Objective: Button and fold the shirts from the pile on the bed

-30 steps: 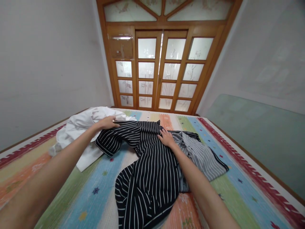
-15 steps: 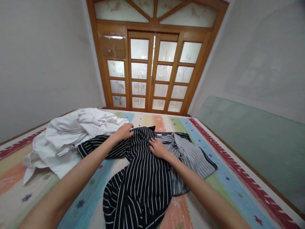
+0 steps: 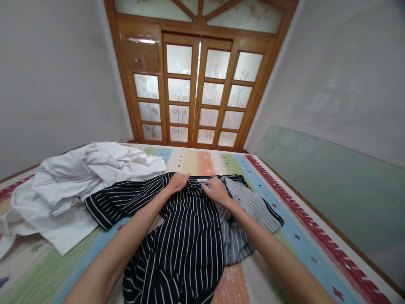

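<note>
A black shirt with white stripes (image 3: 193, 228) lies spread in front of me, its collar end away from me and one sleeve stretched to the left. On the right its front is folded back, so the greyer inner side shows. My left hand (image 3: 179, 182) is closed on the cloth at the left of the neckline. My right hand (image 3: 216, 190) pinches the cloth at the right of it, fingers curled. Between the hands a small white label shows at the neck. The fingertips are partly hidden in the fabric.
A crumpled white cloth (image 3: 72, 181) lies at the left, touching the striped sleeve. Under everything is a colourful patterned bed cover (image 3: 303, 253). A pale green panel (image 3: 325, 177) stands along the right wall. Wooden glazed doors (image 3: 196, 93) are at the far end.
Both hands have closed on the neckline, the left one shifting right and down. The collar cloth is opened out and the label shows between them. The left sleeve lies straighter.
</note>
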Tool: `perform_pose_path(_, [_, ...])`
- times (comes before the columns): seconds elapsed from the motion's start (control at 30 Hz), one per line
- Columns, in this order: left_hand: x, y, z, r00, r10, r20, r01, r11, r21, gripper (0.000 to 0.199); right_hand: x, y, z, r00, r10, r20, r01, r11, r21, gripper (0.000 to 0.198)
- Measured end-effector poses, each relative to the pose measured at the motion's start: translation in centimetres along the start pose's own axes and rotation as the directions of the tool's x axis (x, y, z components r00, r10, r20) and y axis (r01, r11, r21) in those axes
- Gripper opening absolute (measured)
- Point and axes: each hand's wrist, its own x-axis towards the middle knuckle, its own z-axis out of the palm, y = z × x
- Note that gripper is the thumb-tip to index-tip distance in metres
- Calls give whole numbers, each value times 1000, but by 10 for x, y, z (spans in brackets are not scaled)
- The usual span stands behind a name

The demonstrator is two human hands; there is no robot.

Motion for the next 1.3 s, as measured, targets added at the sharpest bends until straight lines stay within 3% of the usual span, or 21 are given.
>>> perform_pose_path(0.13, [3,-3,-6,998,-3,-60,16,977,212,34,29,39,-2,993,119,3,-118,991,-63,27])
perform_pose_path(0.3, [11,-4,-15,990,38,135,-89,914,395,44,51,66,2,972,171,162,-139,971,-195,34])
perform_pose_path(0.43, [23,-7,-25,970,-37,239,-55,929,366,50,64,74,1,952,209,223,-156,959,-236,33])
perform_pose_path(0.57, [39,-18,-41,963,-58,264,7,982,190,59,79,81,-5,926,256,279,-190,952,-241,30])
perform_pose_path(0.73, [58,-30,-69,896,-73,439,79,997,5,23,96,91,-17,895,302,328,-241,947,-213,20])
perform_pose_path(0.83, [63,-30,-73,946,-141,291,131,990,51,14,98,94,-21,908,326,262,-281,939,-197,25])
perform_pose_path(0.9, [63,-28,-68,981,-191,43,187,978,93,15,97,91,-18,926,351,137,-325,929,-177,36])
perform_pose_path(0.97, [60,-25,-57,952,-218,-217,235,970,58,22,94,86,-9,925,379,-32,-380,919,-106,47])
perform_pose_path(1.03, [54,-24,-44,900,-225,-373,238,971,-10,28,90,78,4,914,379,-146,-385,923,-15,56])
perform_pose_path(1.07, [50,-25,-38,889,-215,-405,223,974,-28,30,88,73,10,921,355,-160,-358,934,12,60])
perform_pose_path(1.13, [42,-27,-27,911,-167,-376,183,983,8,33,86,64,20,960,265,-90,-266,964,8,62])
perform_pose_path(1.2, [33,-31,-19,952,-113,-283,149,983,108,28,85,56,27,984,178,24,-178,984,-11,53])
perform_pose_path(1.3, [20,-35,-10,988,-92,-123,116,972,203,21,86,44,34,982,113,151,-111,994,-15,41])
